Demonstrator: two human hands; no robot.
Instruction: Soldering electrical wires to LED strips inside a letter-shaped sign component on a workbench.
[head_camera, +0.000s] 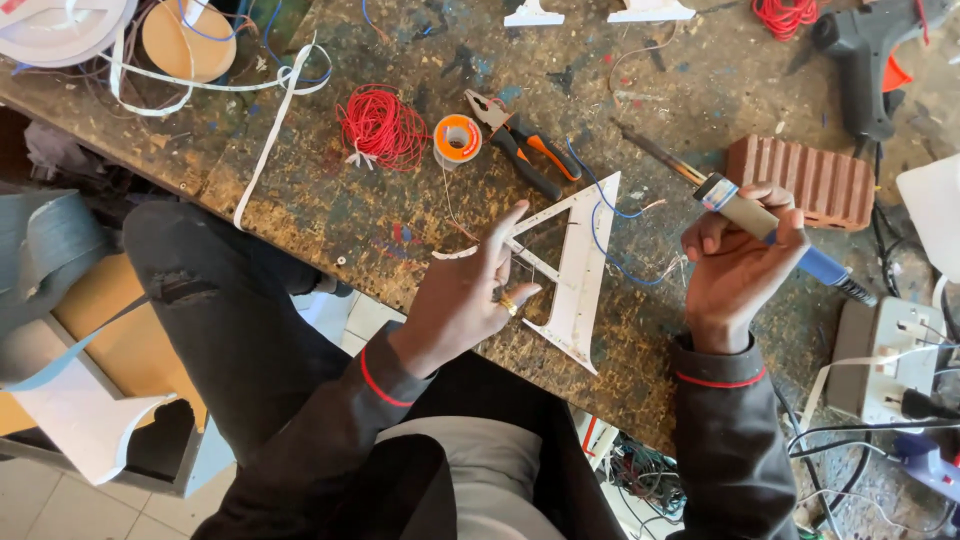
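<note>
**A:** What is looking risky here?

**B:** The right hand (735, 265), at centre right of the frame, is closing its fingers around a soldering iron (745, 212), with the metal tip pointing up and left toward the pliers (525, 145). The tip is hanging just above the blue wire (600, 190) that is looping over the white letter-shaped frame (575, 265). I judge that a small slip could be melting the wire's jacket or scorching the frame.

**A:** And the other hand?

**B:** The left hand (465, 300) is resting on the frame in mid-picture, fingers spread, thumb and forefinger pinching what looks like a thin strand; I cannot tell exactly what it is. Those fingertips are sitting near the iron's path, so a burn seems possible.

**A:** Is the frame sitting safely?

**B:** Its lower corner is lying close to the table edge (420, 320), which is running diagonally toward lower right. A push could be tipping it off toward the lap.

**A:** Any room for moving?

**B:** Not much. The brick (805, 180) is sitting just beside the right hand, the solder spool (457, 138) and red wire bundle (382, 128) are crowding the upper middle, and the power strip (885, 360) with its cables is filling the lower right. The iron's cord could be snagging there. The barest patch is lying left of the frame.
</note>
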